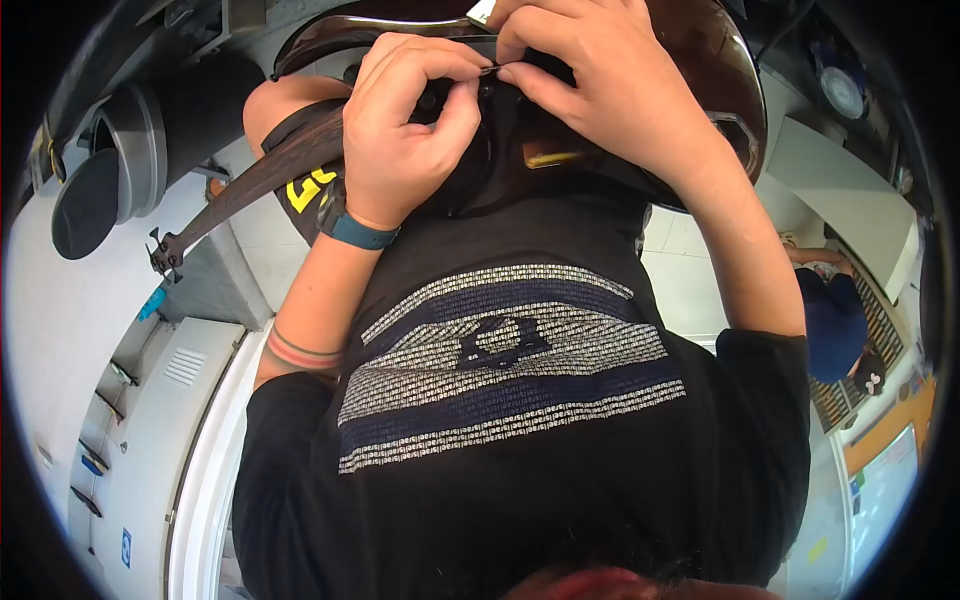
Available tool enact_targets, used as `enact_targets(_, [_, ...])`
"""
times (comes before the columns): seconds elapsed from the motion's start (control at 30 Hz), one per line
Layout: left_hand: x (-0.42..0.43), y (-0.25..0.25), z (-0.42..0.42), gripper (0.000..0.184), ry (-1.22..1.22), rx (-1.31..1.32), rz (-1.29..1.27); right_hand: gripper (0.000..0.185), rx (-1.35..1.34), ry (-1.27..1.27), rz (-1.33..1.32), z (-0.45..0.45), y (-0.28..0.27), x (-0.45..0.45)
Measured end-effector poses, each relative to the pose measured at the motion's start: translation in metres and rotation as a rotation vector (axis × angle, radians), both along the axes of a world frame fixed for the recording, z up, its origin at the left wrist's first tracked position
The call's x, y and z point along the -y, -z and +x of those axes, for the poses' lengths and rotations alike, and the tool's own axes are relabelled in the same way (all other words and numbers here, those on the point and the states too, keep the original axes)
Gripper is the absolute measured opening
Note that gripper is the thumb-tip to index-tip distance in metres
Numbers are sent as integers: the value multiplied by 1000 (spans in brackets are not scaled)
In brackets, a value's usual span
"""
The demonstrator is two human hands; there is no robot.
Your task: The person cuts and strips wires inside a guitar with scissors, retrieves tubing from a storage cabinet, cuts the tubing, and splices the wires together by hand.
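A glossy dark brown bass guitar (pixel 735 75) lies across the lap, its neck (pixel 270 170) reaching left to a headstock with tuning pegs (pixel 166 254). Above the guitar body, my left hand (pixel 415 120), with a watch (pixel 358 232) on its wrist, pinches a small thin dark piece (pixel 489 70) between thumb and finger. My right hand (pixel 590 80) meets it there, thumb and fingertips closed at the other end of the same piece. Its kind is too small to make out. Near the right fingers shows a small white object (pixel 481 12). A yellowish patch (pixel 548 155) shines on the guitar.
A dark grey cylindrical bin (pixel 150 150) stands at the left, near the headstock. Below it is a white cabinet door (pixel 185 400). At the right, another person (pixel 835 315) bends beside a light panel (pixel 840 190) and a slatted rack (pixel 880 325).
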State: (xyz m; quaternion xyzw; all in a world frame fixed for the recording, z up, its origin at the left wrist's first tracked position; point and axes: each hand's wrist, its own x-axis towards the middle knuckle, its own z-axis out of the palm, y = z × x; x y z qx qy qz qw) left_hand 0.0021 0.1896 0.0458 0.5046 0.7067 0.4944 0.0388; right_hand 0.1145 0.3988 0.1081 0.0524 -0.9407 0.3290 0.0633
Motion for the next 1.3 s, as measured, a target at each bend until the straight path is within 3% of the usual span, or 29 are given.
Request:
enact_targets(0.33, [-5, -11, 1, 16, 15, -159, -114, 18, -280, 9, 228, 2, 25, 5])
enact_targets(0.5, [-4, -11, 3, 14, 26, 15, -116, 13, -166, 24, 225, 8, 15, 15])
enact_targets(0.63, [-1, -8, 2, 13, 10, 99, -97, 13, -325, 53, 241, 4, 26, 19])
enact_targets(0.83, [5, -7, -8, 11, 27, 168, -64, 13, -292, 52, 277, 2, 19, 23])
enact_targets(0.93, [16, -15, -9, 7, -110, 552, -25, 13, -198, 56, 295, 4, 14, 18])
enact_targets(0.97, [26, -11, -26, 7, -98, 567, 27, 14, -163, 69, 298, 7, 14, 13])
enact_targets(1.2, [62, -27, -67, 12, -237, 400, 50, 23, -84, 90, 194, 6, 0, 12])
enact_targets(1.3, [67, -29, -62, 11, -261, 330, 11, 25, -98, 54, 342, 10, -4, 12])
